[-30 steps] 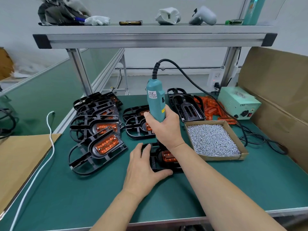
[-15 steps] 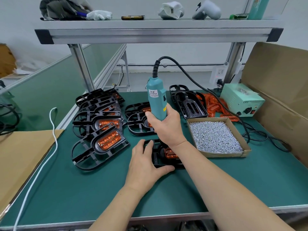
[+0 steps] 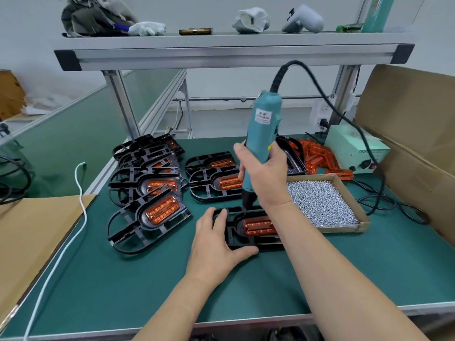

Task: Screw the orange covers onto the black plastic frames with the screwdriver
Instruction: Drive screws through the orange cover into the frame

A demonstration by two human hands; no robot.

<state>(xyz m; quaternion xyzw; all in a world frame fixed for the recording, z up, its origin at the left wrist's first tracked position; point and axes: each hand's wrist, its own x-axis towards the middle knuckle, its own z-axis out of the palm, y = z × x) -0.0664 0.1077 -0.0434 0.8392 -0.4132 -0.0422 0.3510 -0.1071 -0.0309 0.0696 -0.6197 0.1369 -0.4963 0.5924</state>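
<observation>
Head view, workbench. My right hand [image 3: 266, 178] is wrapped fully round the lower body of the teal screwdriver [image 3: 264, 124], fingers curled tight, the tool upright with a slight lean to the right. Its black cable [image 3: 344, 114] arcs off the top and runs down to the right. The dark bit points down at the far edge of the black frame [image 3: 236, 233], just beside the orange cover [image 3: 259, 226] seated in it (I cannot tell whether the tip sits in a screw head).

My left hand [image 3: 216, 242] lies flat and open on the frame's left end, fingers straight and pressing down, thumb stretched along the near edge. The frame lies flat on the green table [image 3: 123, 279], at its centre in front of me.

Just right of the frame stands a cardboard tray [image 3: 344, 228] filled with silver screws [image 3: 320, 203]. Left and behind lie more frames with covers fitted [image 3: 161, 209], several overlapping and tilted. Loose orange covers [image 3: 317, 156] are heaped at the back right, beside a pale green power box [image 3: 357, 148]. A white cord [image 3: 81, 193] trails along the table's left edge.
</observation>
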